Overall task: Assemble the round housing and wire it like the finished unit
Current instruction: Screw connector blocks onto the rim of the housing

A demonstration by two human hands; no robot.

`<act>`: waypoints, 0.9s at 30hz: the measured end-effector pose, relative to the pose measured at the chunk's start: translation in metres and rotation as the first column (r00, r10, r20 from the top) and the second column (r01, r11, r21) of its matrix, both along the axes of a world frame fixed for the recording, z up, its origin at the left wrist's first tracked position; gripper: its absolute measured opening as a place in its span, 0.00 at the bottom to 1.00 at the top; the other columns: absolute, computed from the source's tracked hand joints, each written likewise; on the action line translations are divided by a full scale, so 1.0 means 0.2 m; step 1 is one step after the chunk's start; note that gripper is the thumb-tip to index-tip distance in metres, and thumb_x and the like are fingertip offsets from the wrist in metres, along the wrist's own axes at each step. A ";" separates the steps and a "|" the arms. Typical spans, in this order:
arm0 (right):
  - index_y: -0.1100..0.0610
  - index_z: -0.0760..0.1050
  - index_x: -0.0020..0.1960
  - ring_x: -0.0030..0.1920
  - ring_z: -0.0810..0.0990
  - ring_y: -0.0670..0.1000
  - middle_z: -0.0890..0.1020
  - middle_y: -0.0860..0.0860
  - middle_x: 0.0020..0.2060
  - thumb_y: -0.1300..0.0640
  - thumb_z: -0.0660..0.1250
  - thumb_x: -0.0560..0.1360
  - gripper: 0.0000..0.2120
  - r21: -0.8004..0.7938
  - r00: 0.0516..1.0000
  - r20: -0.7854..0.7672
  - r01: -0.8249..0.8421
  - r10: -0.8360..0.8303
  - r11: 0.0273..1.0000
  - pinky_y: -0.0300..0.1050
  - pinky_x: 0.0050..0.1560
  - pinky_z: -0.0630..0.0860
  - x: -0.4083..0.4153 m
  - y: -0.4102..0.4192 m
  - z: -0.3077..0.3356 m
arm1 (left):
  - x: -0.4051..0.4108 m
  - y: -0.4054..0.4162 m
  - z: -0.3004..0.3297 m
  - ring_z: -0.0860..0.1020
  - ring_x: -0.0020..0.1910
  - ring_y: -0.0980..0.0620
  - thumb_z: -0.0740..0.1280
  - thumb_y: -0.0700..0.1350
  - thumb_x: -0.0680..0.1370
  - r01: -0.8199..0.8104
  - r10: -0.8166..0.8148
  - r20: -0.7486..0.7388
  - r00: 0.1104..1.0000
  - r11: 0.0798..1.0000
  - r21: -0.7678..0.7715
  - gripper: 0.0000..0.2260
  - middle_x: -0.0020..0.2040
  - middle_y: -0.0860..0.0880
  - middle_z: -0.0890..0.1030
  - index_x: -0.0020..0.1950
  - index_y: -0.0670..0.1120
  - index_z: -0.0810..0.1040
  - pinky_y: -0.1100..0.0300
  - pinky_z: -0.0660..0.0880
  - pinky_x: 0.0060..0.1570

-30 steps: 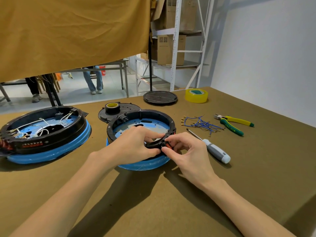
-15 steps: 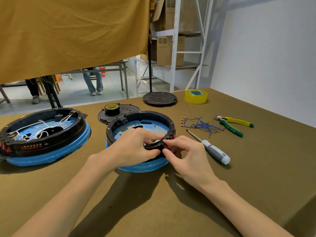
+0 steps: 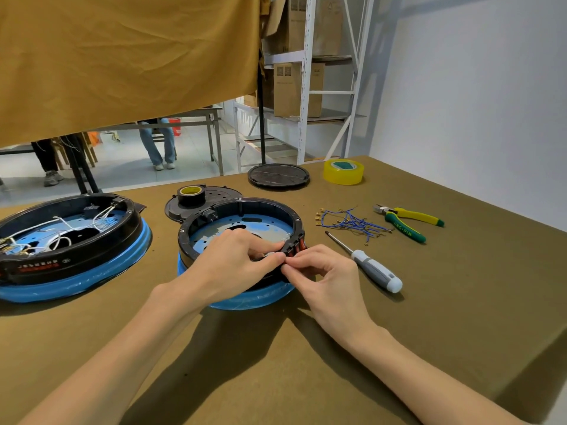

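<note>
So we've got both hands on the near-right rim of the round housing (image 3: 242,228), the black ring sitting on its blue base. Our left hand (image 3: 233,265) is curled over the rim from inside, thumb and fingers gripping it. Our right hand (image 3: 322,271) comes in from outside and pinches at the small black-and-red part on the rim (image 3: 296,245), fingertips bunched tight right against the left thumb. What exactly sits between those fingertips, we can't tell.

Just right of the right hand lies a screwdriver (image 3: 368,265), beyond it a bundle of blue wires (image 3: 352,223) and yellow-green pliers (image 3: 408,220). Well to the left of the left hand is the finished unit (image 3: 70,240) with white wiring inside. Past the housing: black tape roll on a black plate (image 3: 191,194), a black round lid (image 3: 278,175), yellow tape roll (image 3: 343,171). Olive-brown tabletop (image 3: 429,332), mustard curtain (image 3: 122,56) hanging behind, metal shelving (image 3: 306,72) with cardboard boxes.

Both forearms reach in from the bottom edge and angle toward each other
</note>
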State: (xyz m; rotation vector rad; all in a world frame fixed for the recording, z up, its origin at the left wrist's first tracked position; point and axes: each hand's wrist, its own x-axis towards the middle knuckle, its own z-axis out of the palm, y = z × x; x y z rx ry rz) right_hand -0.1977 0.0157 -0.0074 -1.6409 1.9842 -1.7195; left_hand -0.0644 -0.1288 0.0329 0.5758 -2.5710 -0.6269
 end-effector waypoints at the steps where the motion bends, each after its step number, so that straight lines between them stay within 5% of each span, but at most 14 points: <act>1: 0.53 0.86 0.55 0.51 0.83 0.43 0.84 0.44 0.48 0.60 0.75 0.76 0.09 0.004 1.000 0.003 0.006 -0.006 1.000 0.35 0.49 0.80 0.00 0.00 0.00 | 0.00 0.00 0.00 0.84 0.46 0.50 0.66 0.57 0.81 -0.006 0.006 0.003 1.000 1.000 0.008 0.14 0.45 0.52 0.88 0.65 0.59 0.82 0.46 0.81 0.48; 10: 0.50 0.86 0.50 0.50 0.79 0.39 0.81 0.40 0.45 0.48 0.74 0.75 0.07 0.107 0.987 -0.119 0.117 -0.105 0.987 0.36 0.50 0.79 -0.02 0.00 0.00 | 0.00 0.01 0.00 0.83 0.43 0.53 0.67 0.56 0.81 -0.032 0.033 -0.018 0.999 0.999 0.017 0.11 0.43 0.58 0.87 0.62 0.63 0.82 0.48 0.82 0.45; 17: 0.51 0.87 0.52 0.50 0.79 0.42 0.80 0.42 0.45 0.52 0.74 0.77 0.06 0.116 0.979 -0.200 0.067 -0.043 0.991 0.39 0.49 0.78 -0.04 0.01 0.00 | -0.01 0.02 -0.01 0.77 0.32 0.52 0.66 0.56 0.81 -0.044 0.042 -0.050 0.998 0.999 -0.025 0.11 0.31 0.57 0.83 0.62 0.62 0.82 0.53 0.74 0.33; 20: 0.52 0.86 0.52 0.52 0.78 0.43 0.81 0.43 0.47 0.52 0.73 0.77 0.06 0.122 0.984 -0.178 0.044 -0.022 0.992 0.41 0.52 0.78 -0.04 0.01 0.00 | 0.00 0.02 -0.01 0.80 0.36 0.52 0.66 0.57 0.81 -0.041 0.041 -0.026 0.999 0.999 0.002 0.12 0.36 0.56 0.85 0.64 0.62 0.81 0.47 0.79 0.40; 23: 0.52 0.84 0.52 0.53 0.77 0.42 0.81 0.43 0.48 0.51 0.72 0.78 0.06 0.143 0.980 -0.197 0.046 -0.017 0.989 0.40 0.55 0.77 -0.03 0.00 -0.01 | 0.01 0.02 -0.01 0.81 0.46 0.61 0.65 0.59 0.81 -0.066 0.066 -0.007 0.998 0.997 -0.030 0.14 0.49 0.62 0.86 0.66 0.63 0.80 0.54 0.81 0.47; 27: 0.51 0.83 0.53 0.54 0.75 0.40 0.80 0.41 0.49 0.50 0.71 0.79 0.06 0.172 0.981 -0.195 0.047 -0.012 0.984 0.37 0.56 0.75 -0.04 -0.01 0.00 | 0.01 0.03 0.00 0.81 0.50 0.61 0.62 0.62 0.81 -0.094 0.097 0.057 0.994 0.994 -0.047 0.19 0.54 0.60 0.85 0.71 0.62 0.75 0.54 0.81 0.53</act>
